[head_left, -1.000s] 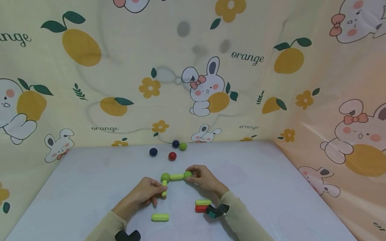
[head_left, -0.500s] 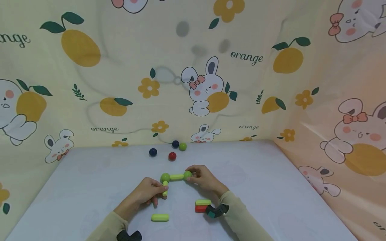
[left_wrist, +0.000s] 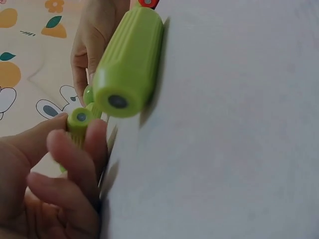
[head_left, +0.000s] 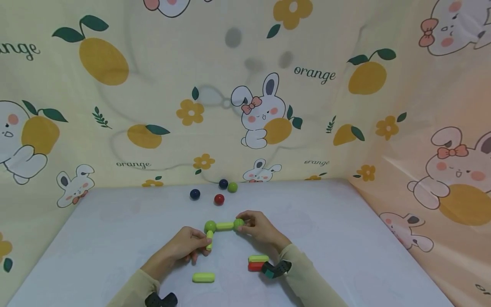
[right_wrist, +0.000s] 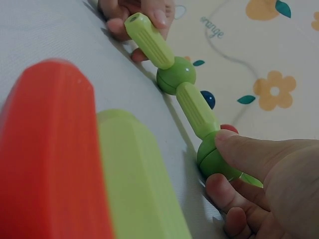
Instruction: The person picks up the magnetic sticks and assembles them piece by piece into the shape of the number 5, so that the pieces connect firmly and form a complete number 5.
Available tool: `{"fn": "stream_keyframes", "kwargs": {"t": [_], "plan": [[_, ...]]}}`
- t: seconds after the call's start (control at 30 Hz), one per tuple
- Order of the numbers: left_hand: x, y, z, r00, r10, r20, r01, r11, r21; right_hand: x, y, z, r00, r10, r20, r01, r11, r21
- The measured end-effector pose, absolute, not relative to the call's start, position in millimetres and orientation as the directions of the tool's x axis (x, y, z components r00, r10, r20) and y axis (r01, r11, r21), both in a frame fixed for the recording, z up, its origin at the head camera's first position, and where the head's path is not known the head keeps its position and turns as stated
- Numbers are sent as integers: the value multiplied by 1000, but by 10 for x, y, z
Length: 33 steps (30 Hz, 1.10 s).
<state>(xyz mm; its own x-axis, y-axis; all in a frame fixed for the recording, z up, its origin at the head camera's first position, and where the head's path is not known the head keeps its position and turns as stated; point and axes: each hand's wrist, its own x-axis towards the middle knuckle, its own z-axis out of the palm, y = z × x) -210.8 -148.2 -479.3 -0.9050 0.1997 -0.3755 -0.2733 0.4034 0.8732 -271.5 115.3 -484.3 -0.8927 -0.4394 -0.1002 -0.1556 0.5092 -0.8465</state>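
In the head view my left hand (head_left: 188, 244) pinches a light green ribbed rod (head_left: 209, 241) between thumb and fingers. The rod's far end meets a green ball (head_left: 210, 226). From that ball a second light green rod (head_left: 225, 226) runs right to another green ball (head_left: 238, 224), forming a bent chain. My right hand (head_left: 262, 228) grips this right-hand ball with thumb and fingers, as the right wrist view also shows. A round grey disc (left_wrist: 81, 117) marks the free end of the left rod in the left wrist view.
A loose green rod (head_left: 203, 277) lies nearer the front. By the right wrist, a green rod (head_left: 258, 258) and a red rod (head_left: 255, 266) lie side by side. At the back of the white table are two dark blue balls (head_left: 194, 194), a red ball (head_left: 219, 199) and a green ball (head_left: 232, 187).
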Motion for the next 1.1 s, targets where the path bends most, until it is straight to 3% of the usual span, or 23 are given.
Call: {"fn": "stream_keyframes", "kwargs": {"t": [0.4,1.1], "plan": [[-2117,-1522,-4803,-898,243,-367,-261,378,888,-2714,1147,-4836,-892,-442,-96,-160,507,-847],[-2116,-1516,-4773,-884,169,-436,-349,382,856,-2717,1160,-4837,-893,-438,-106,-150,510,-847]]}}
